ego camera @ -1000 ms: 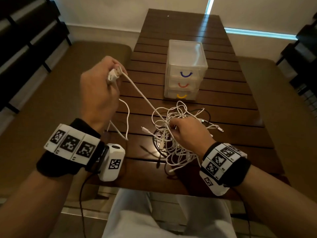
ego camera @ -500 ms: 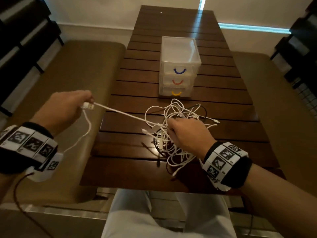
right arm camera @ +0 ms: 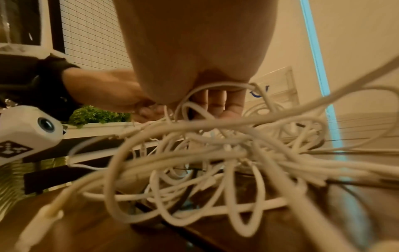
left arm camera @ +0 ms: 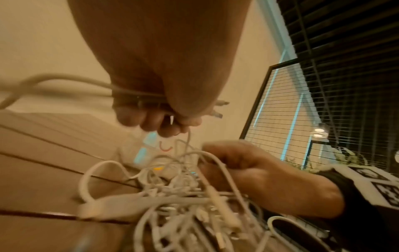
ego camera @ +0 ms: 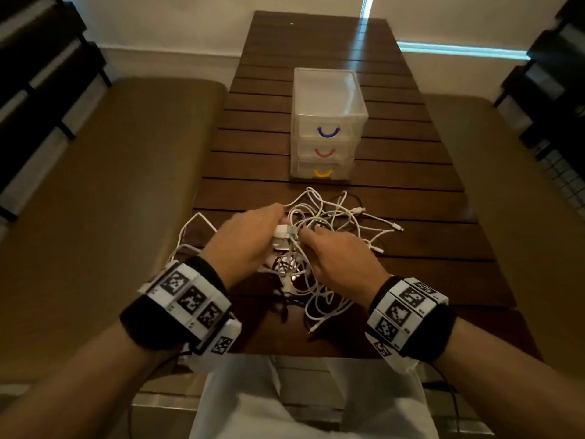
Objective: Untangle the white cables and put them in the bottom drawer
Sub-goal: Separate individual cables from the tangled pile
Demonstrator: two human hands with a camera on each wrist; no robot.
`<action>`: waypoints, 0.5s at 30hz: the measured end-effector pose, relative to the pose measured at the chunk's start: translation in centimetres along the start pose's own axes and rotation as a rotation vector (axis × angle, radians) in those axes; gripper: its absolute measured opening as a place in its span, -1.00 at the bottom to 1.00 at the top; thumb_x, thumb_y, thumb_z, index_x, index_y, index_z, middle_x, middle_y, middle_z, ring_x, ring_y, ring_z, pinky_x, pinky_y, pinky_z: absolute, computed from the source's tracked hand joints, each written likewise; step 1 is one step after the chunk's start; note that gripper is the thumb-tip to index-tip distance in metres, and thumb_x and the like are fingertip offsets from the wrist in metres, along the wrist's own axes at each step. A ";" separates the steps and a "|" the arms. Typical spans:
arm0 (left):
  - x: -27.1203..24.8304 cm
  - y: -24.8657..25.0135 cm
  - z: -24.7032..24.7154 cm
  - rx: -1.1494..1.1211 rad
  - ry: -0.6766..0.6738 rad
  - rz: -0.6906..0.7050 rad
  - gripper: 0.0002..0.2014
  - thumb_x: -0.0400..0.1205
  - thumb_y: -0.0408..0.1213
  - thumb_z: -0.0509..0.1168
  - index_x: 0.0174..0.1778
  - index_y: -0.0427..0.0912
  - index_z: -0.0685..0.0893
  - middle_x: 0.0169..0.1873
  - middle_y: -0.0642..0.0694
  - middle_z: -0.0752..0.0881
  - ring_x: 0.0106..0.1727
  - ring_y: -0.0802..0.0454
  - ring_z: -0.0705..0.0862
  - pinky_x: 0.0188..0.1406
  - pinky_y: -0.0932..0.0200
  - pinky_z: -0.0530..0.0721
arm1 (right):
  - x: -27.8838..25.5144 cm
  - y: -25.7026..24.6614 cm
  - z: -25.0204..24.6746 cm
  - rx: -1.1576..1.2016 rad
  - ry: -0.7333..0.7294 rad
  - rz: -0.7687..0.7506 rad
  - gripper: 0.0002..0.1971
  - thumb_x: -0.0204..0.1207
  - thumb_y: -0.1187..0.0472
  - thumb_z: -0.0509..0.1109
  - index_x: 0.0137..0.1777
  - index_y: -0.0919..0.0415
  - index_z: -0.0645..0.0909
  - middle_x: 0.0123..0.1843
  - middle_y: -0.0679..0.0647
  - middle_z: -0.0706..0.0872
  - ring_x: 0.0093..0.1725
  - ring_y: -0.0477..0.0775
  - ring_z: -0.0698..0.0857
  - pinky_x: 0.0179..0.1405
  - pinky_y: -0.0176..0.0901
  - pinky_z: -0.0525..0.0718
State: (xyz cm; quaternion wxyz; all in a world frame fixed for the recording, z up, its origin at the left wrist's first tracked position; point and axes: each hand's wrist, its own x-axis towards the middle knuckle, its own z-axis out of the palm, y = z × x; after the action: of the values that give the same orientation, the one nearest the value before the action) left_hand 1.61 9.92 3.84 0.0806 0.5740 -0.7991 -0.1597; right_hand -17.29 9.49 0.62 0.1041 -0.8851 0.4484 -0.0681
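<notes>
White, limp and snag-prone, the cables [ego camera: 319,248] heaped on the near desk [ego camera: 411,198] are pinched at a plug by the left hand [ego camera: 250,242] and gripped mid-tangle by the right hand [ego camera: 338,258], plug ends likely being the best hold.

We read this as a home living or dining room: dark slatted wooden table [ego camera: 316,198], tan cushioned benches [ego camera: 126,191] along both long edges, black wire-grid shelving [left arm camera: 336,71], potted greenery [right arm camera: 97,116], plain cream walls.

Left hand [ego camera: 250,245] fingertips hidden behind white cables [ego camera: 319,236]; wrist views blurred
</notes>
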 end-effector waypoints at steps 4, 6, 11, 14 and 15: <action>-1.1 -9.2 -4.8 0.155 0.164 -0.292 -0.93 0.66 -0.30 0.24 -0.01 -0.03 0.51 -0.22 -0.23 0.71 -0.17 -0.28 0.72 -0.13 -0.16 0.71 | -0.6 2.7 -0.9 -0.047 -0.043 0.054 -0.91 0.70 0.14 0.16 0.07 0.10 0.47 -0.15 0.07 0.63 -0.23 0.21 0.66 -0.27 0.10 0.68; -1.8 -10.9 -6.0 0.262 0.131 -0.344 -0.87 0.66 -0.37 0.17 0.04 -0.09 0.55 -0.24 -0.31 0.71 -0.20 -0.32 0.71 -0.16 -0.17 0.72 | 0.1 2.8 -1.0 -0.083 -0.029 0.061 -0.87 0.71 0.12 0.14 0.07 0.13 0.48 -0.16 0.09 0.65 -0.23 0.24 0.66 -0.25 0.13 0.67; -2.1 -7.2 -3.6 0.141 0.082 -0.191 -0.72 0.57 -0.41 0.31 0.09 0.01 0.48 -0.11 -0.15 0.73 -0.07 -0.29 0.73 -0.24 0.01 0.57 | 1.2 1.7 -0.5 -0.060 -0.017 0.044 -0.79 0.74 0.04 0.08 0.07 0.14 0.45 -0.12 0.11 0.66 -0.19 0.26 0.67 -0.22 0.12 0.65; -1.2 -2.6 -1.5 -0.042 0.045 -0.129 -0.39 0.51 -0.31 0.47 0.42 0.07 0.38 0.03 0.10 0.68 0.07 -0.08 0.72 -0.06 0.12 0.60 | 1.2 1.5 -0.6 -0.038 -0.013 0.020 -0.75 0.75 0.01 0.07 0.05 0.15 0.47 -0.11 0.09 0.64 -0.20 0.21 0.66 -0.28 0.03 0.57; -0.9 -1.2 -0.8 -0.082 0.044 -0.070 -0.25 0.51 -0.32 0.46 0.56 0.13 0.25 0.14 0.06 0.71 0.10 -0.06 0.72 0.04 0.08 0.66 | 1.1 1.4 -0.6 -0.037 -0.010 -0.003 -0.75 0.75 0.00 0.07 0.06 0.15 0.48 -0.10 0.08 0.64 -0.21 0.20 0.66 -0.31 0.00 0.52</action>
State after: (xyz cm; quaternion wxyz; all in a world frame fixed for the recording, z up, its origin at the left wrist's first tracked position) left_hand 3.21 10.27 4.21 0.1157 0.6010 -0.7695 -0.1824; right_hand -17.88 7.66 0.92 0.0897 -0.8880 0.4477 -0.0556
